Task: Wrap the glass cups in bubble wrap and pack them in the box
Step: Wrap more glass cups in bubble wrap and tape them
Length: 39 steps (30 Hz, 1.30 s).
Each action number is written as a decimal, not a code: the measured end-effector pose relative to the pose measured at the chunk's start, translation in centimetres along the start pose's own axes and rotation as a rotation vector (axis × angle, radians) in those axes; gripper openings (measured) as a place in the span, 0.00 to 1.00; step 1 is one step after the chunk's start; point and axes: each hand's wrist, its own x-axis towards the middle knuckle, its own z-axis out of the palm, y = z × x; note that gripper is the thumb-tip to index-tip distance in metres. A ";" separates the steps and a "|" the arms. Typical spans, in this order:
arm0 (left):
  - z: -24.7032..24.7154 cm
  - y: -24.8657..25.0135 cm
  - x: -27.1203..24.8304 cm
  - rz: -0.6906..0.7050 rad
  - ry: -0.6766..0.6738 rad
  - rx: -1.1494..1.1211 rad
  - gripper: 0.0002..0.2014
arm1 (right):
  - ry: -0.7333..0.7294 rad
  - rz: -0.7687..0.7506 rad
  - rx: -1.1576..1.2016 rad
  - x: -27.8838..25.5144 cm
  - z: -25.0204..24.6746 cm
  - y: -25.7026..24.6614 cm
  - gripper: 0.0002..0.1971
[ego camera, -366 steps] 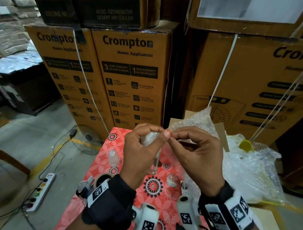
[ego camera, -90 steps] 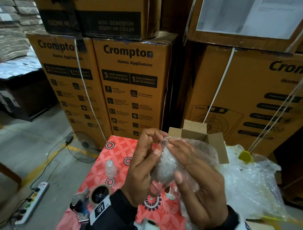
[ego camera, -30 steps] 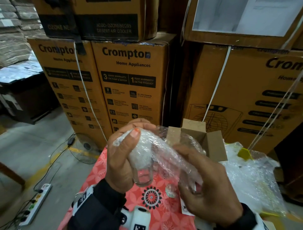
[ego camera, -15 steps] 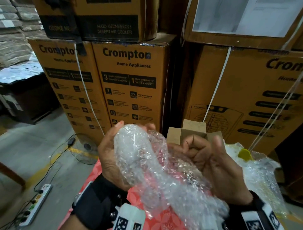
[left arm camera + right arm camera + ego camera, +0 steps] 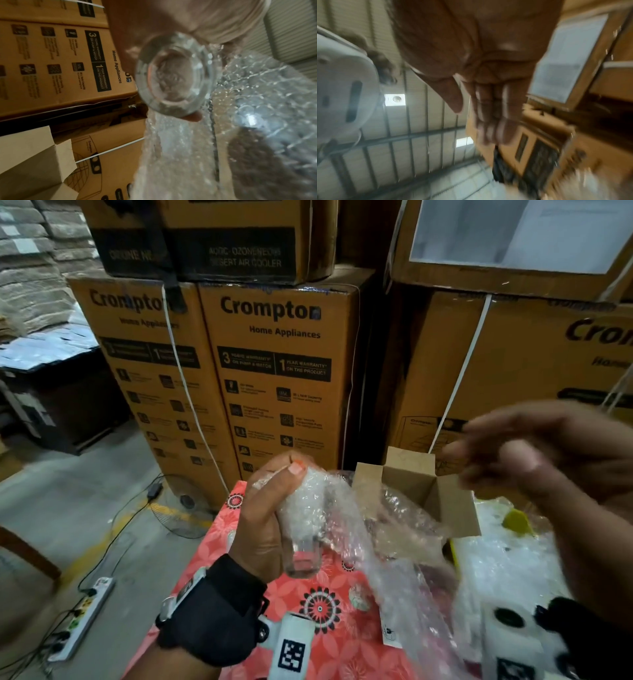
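Note:
My left hand (image 5: 274, 508) grips a clear glass cup (image 5: 301, 556) above the table, thumb pressed on the bubble wrap (image 5: 376, 559) bunched over the cup's upper part. The cup's thick base pokes out bare below, and shows as a round disc in the left wrist view, the glass cup (image 5: 175, 77) with the bubble wrap (image 5: 257, 97) trailing beside it. The loose sheet hangs down to the right. My right hand (image 5: 513, 453) is blurred, raised at the right above the small open cardboard box (image 5: 418, 491), holding nothing; its fingers (image 5: 493, 119) lie straight in the right wrist view.
The table has a red floral cloth (image 5: 318, 604). A heap of bubble wrap (image 5: 513, 563) with a yellow piece (image 5: 517, 522) lies at the right. Tall stacked cartons (image 5: 274, 371) stand close behind. A power strip (image 5: 82, 618) and a fan (image 5: 185, 505) are on the floor at the left.
My right hand has let go of the bubble wrap and swung up to the right. The sheet has dropped loose from the cup, which my left hand still holds, now lower.

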 end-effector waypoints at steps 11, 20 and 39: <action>1.9 0.0 -0.7 0.187 -0.087 0.102 0.19 | -0.176 0.170 0.201 -3.1 7.9 4.2 0.12; 1.8 -0.1 -2.7 -0.045 0.058 0.159 0.12 | -0.073 0.112 0.126 -4.2 11.0 4.4 0.26; -0.2 -1.7 -0.9 0.281 -0.182 1.010 0.25 | -0.208 0.243 0.407 -3.7 10.7 7.5 0.22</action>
